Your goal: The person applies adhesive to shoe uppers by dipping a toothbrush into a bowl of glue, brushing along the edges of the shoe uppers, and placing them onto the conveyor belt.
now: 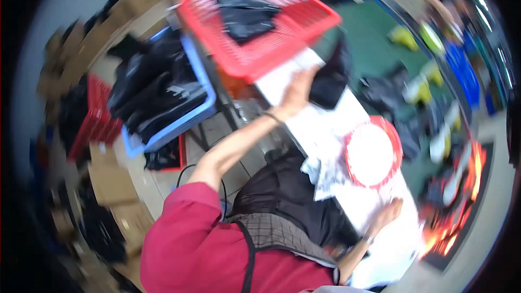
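My left hand point(299, 91) is at the left edge of a black, shiny piece point(330, 78), its blurred fingers closed on that edge. The piece hangs over the border between the white work surface point(317, 125) and the green surface. Lower right, my right hand point(386, 214) is curled low over the white surface; whatever it may hold is hidden. Between the hands stands a round red container point(395, 135) with a white top or contents. A crumpled, patterned cloth or paper point(325, 176) lies beside it, near my lap.
A red basket point(309, 24) holding black pieces sits above my left hand. Left of it are a blue crate point(208, 84) full of black pieces, a red crate point(97, 114) and cardboard point(111, 182). Dark and yellow-white items lie on the green surface point(358, 19). Another person point(434, 0) is at upper right.
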The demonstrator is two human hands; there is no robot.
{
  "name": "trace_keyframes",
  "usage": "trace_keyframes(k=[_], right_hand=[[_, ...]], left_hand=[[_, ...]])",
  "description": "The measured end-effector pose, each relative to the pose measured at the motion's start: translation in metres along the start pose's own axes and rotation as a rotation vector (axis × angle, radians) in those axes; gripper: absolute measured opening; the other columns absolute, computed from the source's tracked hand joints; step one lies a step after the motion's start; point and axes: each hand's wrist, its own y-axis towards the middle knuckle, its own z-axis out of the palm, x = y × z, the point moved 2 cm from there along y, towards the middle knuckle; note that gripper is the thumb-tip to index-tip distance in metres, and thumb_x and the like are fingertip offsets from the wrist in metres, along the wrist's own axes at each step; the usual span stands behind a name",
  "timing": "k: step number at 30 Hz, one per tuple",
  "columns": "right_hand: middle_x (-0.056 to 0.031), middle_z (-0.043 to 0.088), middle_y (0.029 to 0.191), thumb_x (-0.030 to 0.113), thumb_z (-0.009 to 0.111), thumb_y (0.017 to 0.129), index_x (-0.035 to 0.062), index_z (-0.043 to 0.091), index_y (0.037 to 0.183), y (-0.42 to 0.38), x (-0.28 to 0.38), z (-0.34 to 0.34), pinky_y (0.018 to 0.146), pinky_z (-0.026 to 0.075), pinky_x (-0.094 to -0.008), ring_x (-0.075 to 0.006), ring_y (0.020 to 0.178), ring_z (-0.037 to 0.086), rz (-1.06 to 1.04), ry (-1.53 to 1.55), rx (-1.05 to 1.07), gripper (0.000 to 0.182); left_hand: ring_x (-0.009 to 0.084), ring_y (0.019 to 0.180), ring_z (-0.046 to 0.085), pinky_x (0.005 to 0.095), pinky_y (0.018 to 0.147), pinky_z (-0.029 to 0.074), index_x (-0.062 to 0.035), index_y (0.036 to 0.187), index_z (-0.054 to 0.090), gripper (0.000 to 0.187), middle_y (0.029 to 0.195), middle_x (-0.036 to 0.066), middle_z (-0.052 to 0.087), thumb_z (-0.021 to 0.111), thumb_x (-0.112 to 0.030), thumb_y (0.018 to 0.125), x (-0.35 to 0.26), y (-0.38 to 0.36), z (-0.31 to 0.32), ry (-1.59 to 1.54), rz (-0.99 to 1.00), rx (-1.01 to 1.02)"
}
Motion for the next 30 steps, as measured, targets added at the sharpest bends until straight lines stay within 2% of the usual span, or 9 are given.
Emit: trace_keyframes(k=[1,2,5,8,11,13,18,21,30], right_hand=[[-0.0189,0.066,0.114,0.033,0.046,0.111,-0.0077,0.06,0.126,0.003,-0.006,-0.003,0.094,0.052,-0.0367,-0.0247,0.107,0.063,-0.016,0.053,-0.017,0.045],[-0.0102,0.063,0.097,0.019,0.047,0.109,-0.0069,0.063,0.107,0.017,0.076,-0.013,0.08,0.049,-0.0356,-0.0203,0.089,0.059,0.141,0.113,0.048,0.03],[-0.0118,0.066,0.098,0.016,0.065,0.101,0.0038,0.075,0.118,0.037,0.172,-0.026,0.077,0.05,-0.0326,-0.0237,0.085,0.064,0.009,-0.192,0.019,0.023],[-0.0052,0.064,0.09,0.019,0.072,0.097,0.0135,0.08,0.113,0.05,0.226,-0.03,0.067,0.049,-0.0343,-0.023,0.074,0.064,-0.019,-0.282,0.118,0.019],[-0.0039,0.065,0.09,0.019,0.074,0.093,0.0143,0.081,0.109,0.055,0.233,-0.022,0.067,0.05,-0.0353,-0.0241,0.075,0.065,-0.108,-0.339,0.112,0.018],[-0.0033,0.067,0.092,0.019,0.076,0.089,0.0149,0.081,0.105,0.057,0.24,-0.015,0.067,0.052,-0.0364,-0.0242,0.076,0.066,-0.327,-0.446,0.189,0.018],[-0.0037,0.067,0.085,0.017,0.077,0.088,0.0133,0.082,0.106,0.062,0.248,-0.018,0.063,0.049,-0.0336,-0.0199,0.071,0.064,-0.271,-0.401,0.201,0.019],[-0.0033,0.066,0.079,0.01,0.078,0.09,0.0098,0.081,0.111,0.063,0.263,-0.024,0.054,0.039,-0.0266,-0.01,0.06,0.051,-0.073,0.166,0.144,0.021],[-0.0055,0.067,0.079,0.01,0.078,0.09,0.0066,0.082,0.107,0.08,0.251,-0.014,0.054,0.039,-0.0262,-0.0105,0.059,0.052,-0.149,0.145,0.04,0.018]], left_hand=[[0.0439,0.131,0.052,0.0489,0.116,0.037,0.0008,0.152,0.043,0.077,0.143,0.024,0.054,0.056,0.011,0.077,-0.015,0.004,-0.016,-0.062,-0.016,-0.014],[0.0431,0.133,0.051,0.0477,0.117,0.036,0.0011,0.154,0.04,0.088,0.146,0.023,0.053,0.061,0.014,0.069,-0.021,0.003,-0.024,-0.037,-0.012,-0.016],[0.0334,0.144,0.045,0.0402,0.122,0.033,0.0033,0.156,0.034,0.088,0.153,0.022,0.047,0.075,0.009,0.079,-0.062,0.003,-0.058,-0.122,-0.047,0.0],[0.0371,0.139,0.051,0.0414,0.118,0.036,0.0053,0.154,0.037,0.081,0.146,0.024,0.054,0.075,0.004,0.083,-0.079,-0.007,-0.07,-0.225,-0.046,0.007],[0.0379,0.136,0.054,0.0422,0.114,0.041,0.0051,0.153,0.04,0.08,0.145,0.025,0.055,0.074,0.004,0.081,-0.099,-0.013,-0.073,-0.283,-0.038,0.093],[0.0381,0.131,0.057,0.0418,0.11,0.045,0.0044,0.152,0.042,0.076,0.141,0.024,0.058,0.074,0.001,0.083,-0.122,-0.007,-0.076,-0.236,0.03,0.131],[0.0328,0.132,0.058,0.0396,0.111,0.045,0.0035,0.151,0.045,0.071,0.144,0.021,0.058,0.074,0.0,0.087,-0.144,0.002,-0.077,-0.243,0.091,0.272],[0.039,0.116,0.062,0.044,0.1,0.05,0.0025,0.15,0.046,0.072,0.13,0.023,0.062,0.075,-0.003,0.084,-0.162,0.007,-0.076,-0.184,0.193,0.286],[0.034,0.112,0.066,0.039,0.097,0.052,0.0035,0.143,0.053,0.066,0.122,0.02,0.065,0.078,-0.002,0.083,-0.178,0.002,-0.083,-0.225,0.285,0.422]])
